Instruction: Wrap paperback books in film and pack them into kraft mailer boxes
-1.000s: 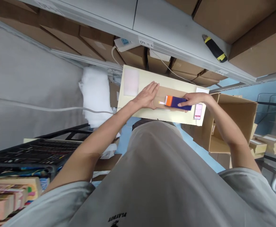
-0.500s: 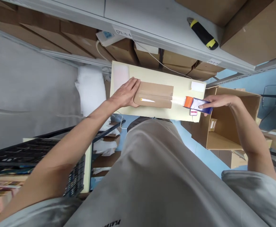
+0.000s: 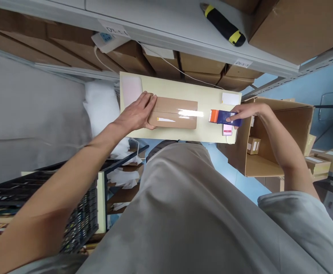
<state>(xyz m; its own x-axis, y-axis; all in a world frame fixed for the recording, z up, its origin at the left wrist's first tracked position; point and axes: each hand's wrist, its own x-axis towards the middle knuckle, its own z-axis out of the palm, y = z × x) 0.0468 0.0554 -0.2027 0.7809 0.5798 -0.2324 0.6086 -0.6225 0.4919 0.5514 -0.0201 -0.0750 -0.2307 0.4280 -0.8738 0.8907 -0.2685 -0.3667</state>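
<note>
A closed brown cardboard box (image 3: pixel 173 121) lies flat on a cream board (image 3: pixel 160 135). My left hand (image 3: pixel 138 111) grips its left end, fingers on the far edge and thumb at the near corner. In my right hand (image 3: pixel 245 111) is a blue-and-orange tape dispenser (image 3: pixel 223 117), its orange end pointing at the box and apart from it. A shiny strip that looks like clear tape (image 3: pixel 193 113) runs along the box top and past its right edge. Below the dispenser lies a phone (image 3: pixel 227 130) with a pink screen, partly covered.
A black-and-yellow box cutter (image 3: pixel 225 26) lies on the grey shelf (image 3: pixel 160 19) above. Cardboard boxes (image 3: pixel 203 68) line the space beneath. An open carton (image 3: pixel 265 165) stands at right, a black crate (image 3: pixel 80 213) at lower left. A white label (image 3: pixel 231 98) lies on the board.
The view has shifted, moving most things left in the picture. The tape dispenser has turned slightly and moved a little left relative to the phone. My left hand keeps its hold on the box.
</note>
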